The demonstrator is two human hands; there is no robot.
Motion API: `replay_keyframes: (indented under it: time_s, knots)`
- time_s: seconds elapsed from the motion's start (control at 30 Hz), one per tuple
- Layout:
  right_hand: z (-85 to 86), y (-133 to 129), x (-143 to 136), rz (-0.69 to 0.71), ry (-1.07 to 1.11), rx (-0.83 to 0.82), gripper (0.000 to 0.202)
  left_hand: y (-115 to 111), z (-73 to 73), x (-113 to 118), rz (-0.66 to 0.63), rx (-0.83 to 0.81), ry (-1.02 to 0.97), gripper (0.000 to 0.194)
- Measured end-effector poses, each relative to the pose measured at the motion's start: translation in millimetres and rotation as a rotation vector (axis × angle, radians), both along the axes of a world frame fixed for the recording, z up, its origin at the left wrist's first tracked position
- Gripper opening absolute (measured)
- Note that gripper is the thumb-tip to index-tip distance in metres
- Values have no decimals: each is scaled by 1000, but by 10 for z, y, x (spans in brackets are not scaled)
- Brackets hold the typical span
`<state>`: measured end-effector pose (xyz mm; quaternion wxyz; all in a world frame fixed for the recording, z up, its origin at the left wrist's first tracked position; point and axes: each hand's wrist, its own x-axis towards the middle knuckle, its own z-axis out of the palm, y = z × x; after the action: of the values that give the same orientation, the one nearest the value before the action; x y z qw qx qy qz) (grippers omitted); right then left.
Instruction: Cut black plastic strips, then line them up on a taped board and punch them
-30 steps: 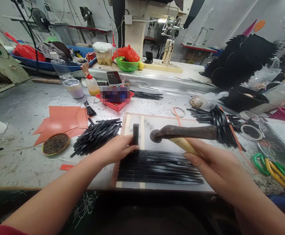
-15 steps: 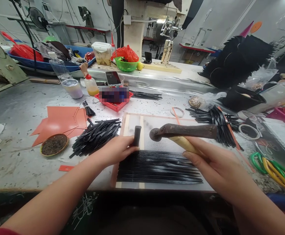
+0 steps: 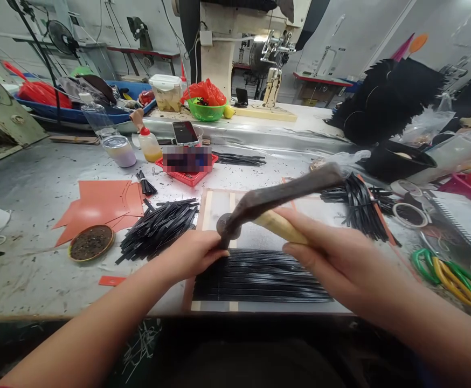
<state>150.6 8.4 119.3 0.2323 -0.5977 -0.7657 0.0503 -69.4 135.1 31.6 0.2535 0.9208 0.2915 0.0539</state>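
Note:
My left hand (image 3: 197, 252) pinches a dark metal punch (image 3: 224, 240) upright at the left end of a row of black strips (image 3: 268, 277). The strips lie side by side on a pale board (image 3: 213, 207). My right hand (image 3: 324, 253) is wrapped round the light wooden handle of a hammer (image 3: 276, 196). The round face of the hammer head is at the top of the punch and hides part of it; whether they touch I cannot tell. A loose pile of black strips (image 3: 158, 229) is left of the board.
Orange pieces (image 3: 102, 202) and a round dish of dark bits (image 3: 91, 242) lie at the left. Behind are a red basket (image 3: 189, 175), a bottle (image 3: 150, 145) and a jar (image 3: 119, 151). More black strips (image 3: 365, 210) and green and yellow rings (image 3: 457, 280) are at the right.
The hammer has moved left and its head has come to the top of the punch, its far end tilting up. My right hand has shifted left with it. My left hand has hardly moved.

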Motion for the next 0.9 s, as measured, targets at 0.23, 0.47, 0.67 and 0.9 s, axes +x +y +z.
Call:
replay_keyframes:
  time_s: [0.23,0.47,0.67,0.9]
  knots:
    - [-384,-3,62,-97,-81,-59,38,-40,17,44,80,7,49,9]
    - [-774,-25,-13,-90,-183,-191,40,-45,-33,-2,162,-31,33,12]
    - [-717,-24,15,-75,-179,-184,39,-46,54,-63,164,-132,-50,16]
    - [-465,-42,79,-146,-68,20,36,-35,21,-19,149,-160,-6,15]
